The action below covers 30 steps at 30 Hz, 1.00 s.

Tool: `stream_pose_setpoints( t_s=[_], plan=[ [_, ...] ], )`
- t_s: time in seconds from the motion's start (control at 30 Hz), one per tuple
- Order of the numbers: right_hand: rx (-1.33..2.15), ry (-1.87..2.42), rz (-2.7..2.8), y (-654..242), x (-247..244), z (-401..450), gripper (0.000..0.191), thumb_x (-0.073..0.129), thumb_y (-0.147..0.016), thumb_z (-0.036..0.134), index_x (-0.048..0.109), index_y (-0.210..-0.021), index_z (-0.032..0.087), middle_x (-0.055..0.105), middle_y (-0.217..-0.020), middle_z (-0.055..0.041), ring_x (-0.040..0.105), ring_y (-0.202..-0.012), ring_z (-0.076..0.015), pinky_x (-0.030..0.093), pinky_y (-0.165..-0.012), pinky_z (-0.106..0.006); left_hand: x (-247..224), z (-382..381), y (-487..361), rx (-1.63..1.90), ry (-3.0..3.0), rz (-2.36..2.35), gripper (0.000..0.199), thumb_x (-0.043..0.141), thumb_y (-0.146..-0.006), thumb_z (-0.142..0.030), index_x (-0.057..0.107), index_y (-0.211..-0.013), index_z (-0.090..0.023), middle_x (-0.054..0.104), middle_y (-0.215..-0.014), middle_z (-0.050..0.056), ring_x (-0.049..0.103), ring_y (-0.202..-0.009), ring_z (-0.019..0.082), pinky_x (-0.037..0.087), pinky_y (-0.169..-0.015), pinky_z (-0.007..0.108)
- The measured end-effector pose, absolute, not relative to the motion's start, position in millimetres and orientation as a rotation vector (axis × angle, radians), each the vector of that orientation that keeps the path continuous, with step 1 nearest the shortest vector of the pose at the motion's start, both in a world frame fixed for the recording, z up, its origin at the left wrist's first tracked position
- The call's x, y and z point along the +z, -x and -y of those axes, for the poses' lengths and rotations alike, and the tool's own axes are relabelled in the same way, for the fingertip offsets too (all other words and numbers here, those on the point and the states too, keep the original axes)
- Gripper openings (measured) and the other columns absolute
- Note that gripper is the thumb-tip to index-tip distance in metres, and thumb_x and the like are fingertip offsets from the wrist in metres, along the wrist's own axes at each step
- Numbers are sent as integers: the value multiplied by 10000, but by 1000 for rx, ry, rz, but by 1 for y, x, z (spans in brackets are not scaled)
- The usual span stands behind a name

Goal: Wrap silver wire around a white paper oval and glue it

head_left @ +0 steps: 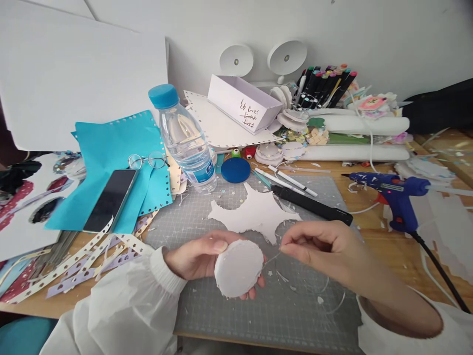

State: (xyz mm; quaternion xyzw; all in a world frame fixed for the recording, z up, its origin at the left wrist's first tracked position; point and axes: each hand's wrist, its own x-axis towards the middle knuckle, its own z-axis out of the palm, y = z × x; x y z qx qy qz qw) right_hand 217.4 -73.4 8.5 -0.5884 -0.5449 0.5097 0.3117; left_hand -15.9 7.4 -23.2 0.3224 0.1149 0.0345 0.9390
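Note:
In my left hand (201,254) is a round white disc (239,268) with a rough edge, its flat face turned up toward me. The thumb lies on its upper left rim and the fingers curl beneath it. At the disc's right side, my right hand (314,246) pinches a thin pale strand (272,259) that runs to the rim; whether it is string or glue I cannot tell. A white cut-out sheet (254,209) with scalloped edges lies just beyond both hands on the grey cutting mat (207,315).
A blue glue gun (401,195) stands at the right, its cord trailing forward. Behind the hands are a black-handled cutter (314,203), a blue round lid (235,170) and a water bottle (188,143). A phone (111,199) and glasses (148,160) rest on blue paper at left.

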Motion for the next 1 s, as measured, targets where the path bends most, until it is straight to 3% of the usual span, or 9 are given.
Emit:
stream_pose_setpoints(
  t_s=[0.43,0.63,1.0],
  plan=[
    [1208,1625,1439,-216,14,83,227,637,-812,396,679,-695,205,461,-527,32,359,-468,-86,278,-404,-193,-23,-9,13,82,-637,-276,605,638,-755,-522,652,-1144,-58,715,-975,212,700,-777,273,541,-647,322],
    [1259,1627,1423,-214,14,83,255,630,-816,407,671,-680,196,450,-515,33,361,-451,-81,291,-386,-185,-23,-9,13,63,-643,-260,616,640,-746,-529,662,-1130,-49,716,-959,228,701,-746,279,537,-582,310],
    [1324,1580,1380,-207,16,80,207,636,-801,341,669,-659,194,454,-476,44,368,-414,-71,299,-366,-179,-23,-9,14,32,-637,-275,609,651,-724,-527,670,-1119,-63,716,-965,206,688,-769,275,535,-640,338]
  ],
)
